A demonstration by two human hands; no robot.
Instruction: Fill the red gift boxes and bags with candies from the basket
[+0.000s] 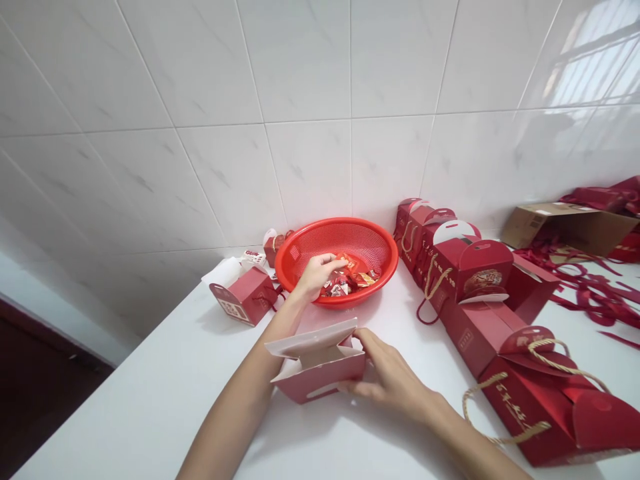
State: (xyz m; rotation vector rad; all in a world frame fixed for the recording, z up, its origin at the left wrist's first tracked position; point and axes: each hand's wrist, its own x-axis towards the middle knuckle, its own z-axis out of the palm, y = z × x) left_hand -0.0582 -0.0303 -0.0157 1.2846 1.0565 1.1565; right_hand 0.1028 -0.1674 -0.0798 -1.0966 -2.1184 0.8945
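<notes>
My left hand [320,275] reaches over the near left rim of a red plastic colander [336,233], its fingers closed on a red candy packet [353,262]. Below it in the colander lie several more wrapped candies [343,287], red, white and gold. Nearer to me, my right hand [383,367] grips the right end of a small red gift box [323,380], thumb in front and fingers behind. The box's top flaps stand apart and show its pale inside; its bottom is hidden from me.
Another red box [250,293] with raised flaps stands left of the colander. Red gift boxes with rope handles [537,387] line the right side. Behind them are loose red ribbons [590,287] and a brown cardboard carton [565,227]. A tiled wall [310,167] borders the white table [210,393].
</notes>
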